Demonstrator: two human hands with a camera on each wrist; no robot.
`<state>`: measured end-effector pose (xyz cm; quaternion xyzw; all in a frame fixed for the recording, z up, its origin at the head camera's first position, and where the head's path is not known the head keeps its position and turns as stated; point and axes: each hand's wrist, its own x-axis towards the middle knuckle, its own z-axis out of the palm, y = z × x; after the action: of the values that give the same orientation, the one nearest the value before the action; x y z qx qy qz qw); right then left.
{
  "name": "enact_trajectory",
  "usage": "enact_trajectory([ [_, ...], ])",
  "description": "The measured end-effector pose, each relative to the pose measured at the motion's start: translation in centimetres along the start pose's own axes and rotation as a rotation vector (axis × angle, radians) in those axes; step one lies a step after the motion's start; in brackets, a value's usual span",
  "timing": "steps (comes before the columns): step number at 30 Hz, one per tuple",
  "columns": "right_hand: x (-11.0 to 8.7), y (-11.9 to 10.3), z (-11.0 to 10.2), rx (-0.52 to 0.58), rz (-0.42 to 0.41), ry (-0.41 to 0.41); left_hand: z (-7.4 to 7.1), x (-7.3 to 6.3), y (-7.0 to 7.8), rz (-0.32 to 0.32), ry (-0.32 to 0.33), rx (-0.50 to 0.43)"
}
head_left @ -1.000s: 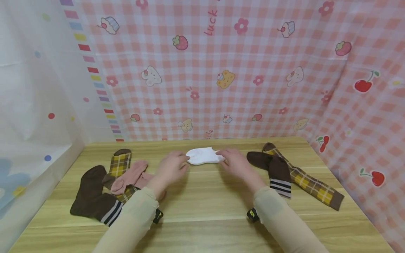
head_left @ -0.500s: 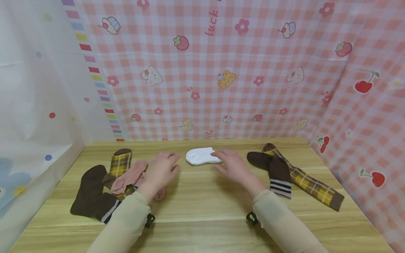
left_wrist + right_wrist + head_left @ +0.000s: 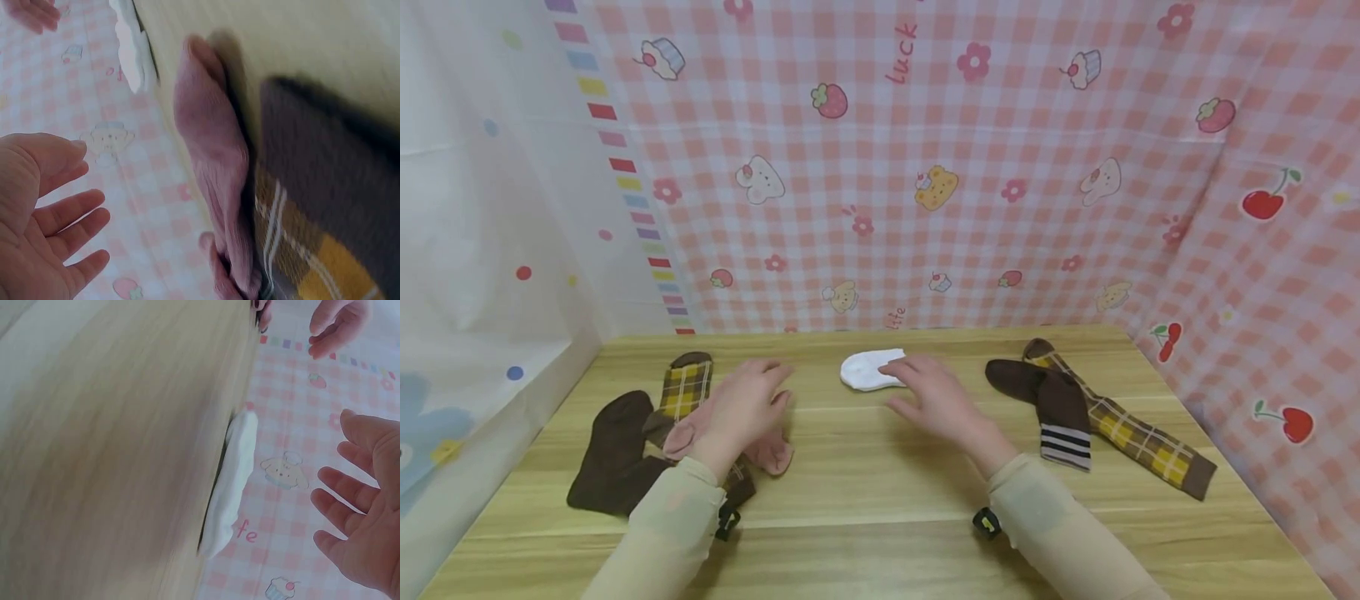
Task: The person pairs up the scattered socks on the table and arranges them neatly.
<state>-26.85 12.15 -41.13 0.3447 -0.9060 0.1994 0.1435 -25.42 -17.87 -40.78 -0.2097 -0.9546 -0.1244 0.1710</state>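
Sock, white (image 3: 859,370): on table (image 3: 865,475), ungripped. Left hand (image 3: 745,410): withdrawn leftward from sock, now near pink socks (image 3: 771,454), fingers loosely spread. Right hand (image 3: 934,400): near sock, likewise spread. We judge the white sock released.

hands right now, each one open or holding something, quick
Left hand: open, holding nothing, apart from the pink sock.
Right hand: open, holding nothing, close to the white ankle sock.
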Motion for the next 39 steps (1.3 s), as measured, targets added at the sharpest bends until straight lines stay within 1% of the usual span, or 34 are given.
enact_trajectory([
  [4,0.2,-0.7,0.3,0.009,-0.025,0.005,-0.4,-0.3,-0.7,-0.008,-0.011,-0.011],
  [9,0.5,-1.7,0.4,0.041,-0.056,0.018,-0.3,-0.6,-1.6,0.025,0.005,-0.002],
  [11,0.6,-2.1,0.6,0.053,-0.063,0.013,-0.3,-0.6,-2.0,0.045,-0.002,0.003],
  [16,0.8,-2.9,1.2,0.089,-0.086,-0.018,-0.3,-0.6,-2.7,0.076,-0.076,0.020],
  [20,1.0,-3.5,1.8,0.112,-0.098,-0.041,-0.1,-0.6,-3.1,0.090,-0.140,0.005],
  [24,1.0,-4.1,2.3,0.119,-0.086,-0.071,0.2,-0.6,-3.3,0.099,-0.195,-0.015],
  [28,1.0,-4.4,2.7,0.110,-0.064,-0.112,0.5,-0.7,-3.5,0.110,-0.228,-0.013],
  [31,1.1,-4.7,3.0,0.107,-0.058,-0.133,0.7,-0.7,-3.7,0.134,-0.232,-0.001],
  [35,1.1,-5.0,3.4,0.100,-0.071,-0.149,0.9,-0.7,-4.0,0.168,-0.218,0.019],
  [39,1.0,-5.1,3.8,0.092,-0.068,-0.168,1.2,-0.7,-4.1,0.196,-0.204,0.030],
])
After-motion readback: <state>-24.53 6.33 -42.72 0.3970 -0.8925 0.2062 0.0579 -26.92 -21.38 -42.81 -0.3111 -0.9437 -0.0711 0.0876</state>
